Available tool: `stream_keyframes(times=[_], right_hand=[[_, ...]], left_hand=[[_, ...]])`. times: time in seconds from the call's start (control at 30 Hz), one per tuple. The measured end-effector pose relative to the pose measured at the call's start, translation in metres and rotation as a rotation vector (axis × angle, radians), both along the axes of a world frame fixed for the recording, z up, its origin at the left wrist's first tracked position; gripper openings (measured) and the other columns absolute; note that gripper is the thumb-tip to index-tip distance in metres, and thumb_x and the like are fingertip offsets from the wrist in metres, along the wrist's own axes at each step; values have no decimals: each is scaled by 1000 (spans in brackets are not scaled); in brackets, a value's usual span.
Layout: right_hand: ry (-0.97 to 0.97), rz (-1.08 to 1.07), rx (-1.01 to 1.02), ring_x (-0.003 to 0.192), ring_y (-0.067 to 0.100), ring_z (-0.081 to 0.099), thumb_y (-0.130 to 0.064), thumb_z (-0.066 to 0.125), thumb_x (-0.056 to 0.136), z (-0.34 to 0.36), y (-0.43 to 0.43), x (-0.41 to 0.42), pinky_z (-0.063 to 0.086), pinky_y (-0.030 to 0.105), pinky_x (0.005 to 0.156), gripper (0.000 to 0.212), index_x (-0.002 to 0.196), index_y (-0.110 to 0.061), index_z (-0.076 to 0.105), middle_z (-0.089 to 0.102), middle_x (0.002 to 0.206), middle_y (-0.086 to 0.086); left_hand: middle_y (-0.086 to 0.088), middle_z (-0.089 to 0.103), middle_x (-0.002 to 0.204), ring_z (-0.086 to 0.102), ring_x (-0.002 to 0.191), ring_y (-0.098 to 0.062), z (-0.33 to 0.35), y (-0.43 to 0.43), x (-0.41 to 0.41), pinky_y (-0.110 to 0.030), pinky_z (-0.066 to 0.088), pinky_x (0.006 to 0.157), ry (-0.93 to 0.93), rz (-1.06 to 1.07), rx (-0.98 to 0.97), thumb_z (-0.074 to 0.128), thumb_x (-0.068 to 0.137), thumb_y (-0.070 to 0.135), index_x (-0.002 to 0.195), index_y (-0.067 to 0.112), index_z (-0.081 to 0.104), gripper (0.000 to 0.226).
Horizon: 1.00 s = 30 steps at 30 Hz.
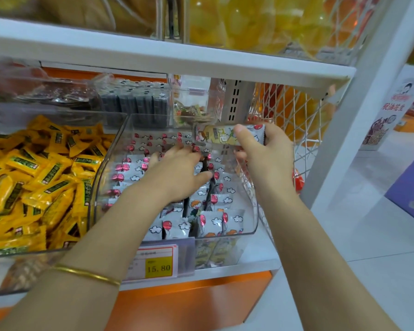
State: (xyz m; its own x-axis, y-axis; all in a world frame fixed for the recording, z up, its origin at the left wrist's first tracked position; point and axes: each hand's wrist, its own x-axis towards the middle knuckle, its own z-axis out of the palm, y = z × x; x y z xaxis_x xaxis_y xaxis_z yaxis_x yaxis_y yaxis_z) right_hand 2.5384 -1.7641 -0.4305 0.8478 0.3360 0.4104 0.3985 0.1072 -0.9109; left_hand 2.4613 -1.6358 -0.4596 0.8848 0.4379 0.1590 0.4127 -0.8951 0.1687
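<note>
A clear plastic bin (249,225) on a shop shelf holds several small white snack packets (210,223) printed with red balloons and clouds. My left hand (177,173) reaches into the bin with fingers spread flat on the packets. My right hand (265,149) is above the bin's far right corner and grips a stack of the same packets (220,136), thumb on top.
A neighbouring clear bin (58,253) on the left is full of yellow packets (34,182). Dark packets (134,103) sit behind. A white wire basket (292,115) stands to the right. The white upper shelf (177,60) hangs low overhead. A price tag (157,263) reads 15.80.
</note>
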Motion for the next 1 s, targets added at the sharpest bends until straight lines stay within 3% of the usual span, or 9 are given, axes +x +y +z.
stream_keyframes(times=[0.23,0.37,0.43,0.5,0.53,0.67,0.8,0.93,1.0], right_hand=[[-16,28,-28,66,18,52,-25,65,86,-1,0,1,41,33,66,18,74,-24,52,53,67,-7],[-130,19,-136,78,20,59,-26,64,86,6,5,3,48,37,72,9,89,-20,58,61,83,-3],[-269,-7,-231,86,15,60,-26,66,84,13,11,7,48,26,76,20,99,-15,59,63,93,-2],[-422,10,-363,75,4,51,-26,69,82,19,21,10,37,4,61,20,93,-16,55,56,83,-11],[-475,35,-440,70,2,47,-26,69,82,21,27,11,34,2,55,20,91,-18,54,51,78,-13],[-596,170,-757,72,7,49,-27,69,83,20,51,12,35,14,57,30,106,-12,57,56,88,-2],[-708,228,-988,108,26,55,-24,65,85,7,73,10,38,24,80,42,122,-7,54,59,121,12],[-735,184,-985,111,29,55,-25,67,84,5,77,12,42,29,87,45,122,-5,55,58,123,14],[-764,229,-1072,104,29,57,-25,64,86,5,77,11,45,29,84,37,115,-4,60,62,114,14]], left_hand=[[2,43,138,29,132,-19,6,0,-4,-48,17,108,50,7,-33,49,89,48,134,27,44,49],[0,44,139,37,130,-23,16,1,-14,-45,28,108,64,-34,-102,56,88,42,135,26,46,50],[0,47,137,41,126,-22,18,0,-18,-42,32,106,50,-70,-147,59,86,40,133,26,49,49],[1,49,133,44,122,-21,18,0,-22,-40,37,103,30,-105,-187,62,85,39,130,26,52,48],[1,50,131,43,122,-20,17,0,-24,-39,37,102,22,-119,-200,63,84,39,128,25,54,48],[0,50,126,35,126,-21,16,3,-30,-41,34,105,21,-157,-235,64,82,39,124,27,58,45],[-1,50,122,31,126,-23,15,5,-34,-42,31,105,42,-187,-221,63,82,40,126,28,56,45],[-2,51,124,41,120,-19,19,5,-40,-36,38,101,7,-201,-268,65,82,36,126,26,57,46],[2,53,128,47,116,-16,20,4,-42,-33,40,99,14,-207,-294,64,83,35,127,26,56,45]])
